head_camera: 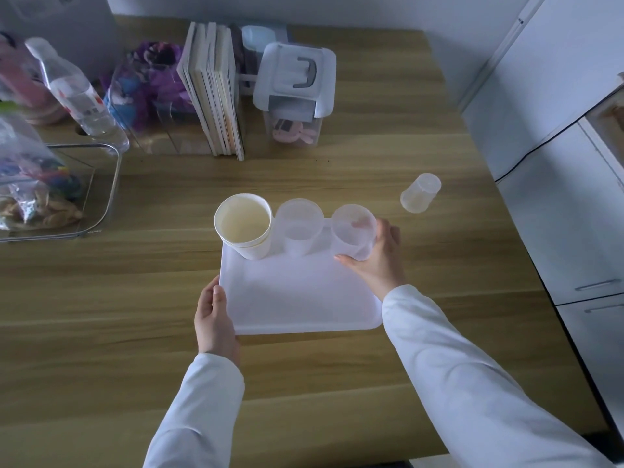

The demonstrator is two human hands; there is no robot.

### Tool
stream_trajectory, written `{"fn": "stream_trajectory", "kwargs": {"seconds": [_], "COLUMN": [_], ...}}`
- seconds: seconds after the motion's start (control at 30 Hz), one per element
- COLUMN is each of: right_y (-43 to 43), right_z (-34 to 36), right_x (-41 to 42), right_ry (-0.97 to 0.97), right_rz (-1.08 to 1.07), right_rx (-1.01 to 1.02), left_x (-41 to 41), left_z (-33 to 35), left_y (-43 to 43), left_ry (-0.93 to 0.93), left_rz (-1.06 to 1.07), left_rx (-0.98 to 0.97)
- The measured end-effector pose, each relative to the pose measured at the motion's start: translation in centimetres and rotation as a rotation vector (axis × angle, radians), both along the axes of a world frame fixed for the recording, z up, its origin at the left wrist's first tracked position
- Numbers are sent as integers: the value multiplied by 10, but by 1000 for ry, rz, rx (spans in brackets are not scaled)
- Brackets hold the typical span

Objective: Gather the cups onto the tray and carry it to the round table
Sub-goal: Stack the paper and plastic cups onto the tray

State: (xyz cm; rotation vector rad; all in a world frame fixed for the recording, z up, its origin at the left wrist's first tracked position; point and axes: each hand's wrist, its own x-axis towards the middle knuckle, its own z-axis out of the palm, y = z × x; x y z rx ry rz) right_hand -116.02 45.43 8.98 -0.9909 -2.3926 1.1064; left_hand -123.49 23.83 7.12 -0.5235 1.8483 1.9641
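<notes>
The tray point(297, 298) is being gripped at its left edge by the left hand point(216, 319); a translucent cup point(354, 231) on it is being clasped by the right hand point(378, 258). A fourth cup point(420, 193) is standing apart on the wooden table point(135, 298), nothing between.

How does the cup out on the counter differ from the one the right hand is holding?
The lone cup stands on the wooden counter, off the tray, with nothing touching it. The held cup sits on the tray's far right corner, wrapped by the right hand. Both are small, translucent, and look empty.
</notes>
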Motion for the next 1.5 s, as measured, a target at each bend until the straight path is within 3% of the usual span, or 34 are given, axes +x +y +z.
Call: {"fn": "stream_trajectory", "kwargs": {"seconds": [0.2,0.4,0.53,0.83,1.03,1.2,1.27,1.37,1.5], "right_y": [20,113,179,228,238,237,228,206,170], "right_z": [1,9,3,-19,-23,-6,8,25,35], "right_x": [2,35,30,-20,-13,7,19,35,46], "right_ry": [-26,-82,-280,-619,-539,-316,-171,113,340], "right_rz": [49,33,-29,268,227,-65,-209,-251,-252], "right_rx": [183,444,379,400,419,88,-192,-701,-1054], "left_x": [-5,-6,-4,7,12,15,18,21,26], "left_z": [0,-9,-20,-32,-30,-24,-20,-14,-7], "left_y": [11,44,72,102,105,103,102,99,92], "left_ry": [0,-27,-44,-26,-40,-33,-37,-31,-18], "left_rz": [25,79,105,145,160,140,132,117,91], "left_rx": [-8,-9,-28,-45,-36,-30,-20,-13,-30]}}
